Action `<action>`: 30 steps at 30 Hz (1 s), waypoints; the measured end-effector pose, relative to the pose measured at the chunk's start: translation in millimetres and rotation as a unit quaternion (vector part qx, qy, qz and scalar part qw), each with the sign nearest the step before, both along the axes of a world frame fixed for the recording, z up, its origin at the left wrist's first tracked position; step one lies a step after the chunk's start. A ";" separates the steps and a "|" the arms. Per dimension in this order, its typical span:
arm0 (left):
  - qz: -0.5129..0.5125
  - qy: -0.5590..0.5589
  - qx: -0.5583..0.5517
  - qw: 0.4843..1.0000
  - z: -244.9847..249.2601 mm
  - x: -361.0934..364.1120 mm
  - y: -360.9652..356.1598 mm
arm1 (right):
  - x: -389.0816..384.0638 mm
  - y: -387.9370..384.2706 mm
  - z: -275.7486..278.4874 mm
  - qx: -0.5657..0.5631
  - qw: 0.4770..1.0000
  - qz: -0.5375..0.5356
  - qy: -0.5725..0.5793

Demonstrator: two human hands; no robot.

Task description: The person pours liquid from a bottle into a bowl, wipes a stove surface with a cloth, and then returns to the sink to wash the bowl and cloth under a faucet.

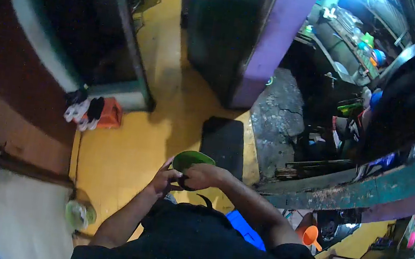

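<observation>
The left hand [163, 181] grips the green bowl [187, 157] by its side, apparently for support; the right hand [202, 176] curls over the near edge, its grip indeterminable.

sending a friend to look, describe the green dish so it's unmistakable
Start at the black mat on the yellow floor. By its lower left corner in view, the left hand grips the round green dish, right hand against it. Unlike the paler green container at lower left, it is handheld.
</observation>
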State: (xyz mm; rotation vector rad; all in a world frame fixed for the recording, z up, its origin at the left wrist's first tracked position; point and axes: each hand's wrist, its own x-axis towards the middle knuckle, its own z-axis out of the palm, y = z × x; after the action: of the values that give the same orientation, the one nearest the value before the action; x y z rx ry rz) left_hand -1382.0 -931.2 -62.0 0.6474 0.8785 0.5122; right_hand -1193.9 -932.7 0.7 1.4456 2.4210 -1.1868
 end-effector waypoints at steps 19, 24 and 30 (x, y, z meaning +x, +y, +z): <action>-0.490 -0.083 0.143 0.856 -61.3 357.6 308.3 | 258.8 162.3 -11.6 -0.024 0.956 -0.277 -0.089; -0.479 -0.005 -0.009 0.878 -62.7 480.8 317.4 | 371.2 170.9 -47.6 -0.063 0.927 -0.356 -0.101; -0.502 -0.076 0.060 0.860 -74.4 604.9 350.3 | 481.8 196.7 -45.7 0.008 0.910 -0.407 -0.082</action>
State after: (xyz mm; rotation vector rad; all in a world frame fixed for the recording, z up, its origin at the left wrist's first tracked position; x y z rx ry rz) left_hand -777.1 -580.8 -136.4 1.0567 0.2645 -0.3339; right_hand -712.1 -736.1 -45.0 2.5591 1.7193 -1.0586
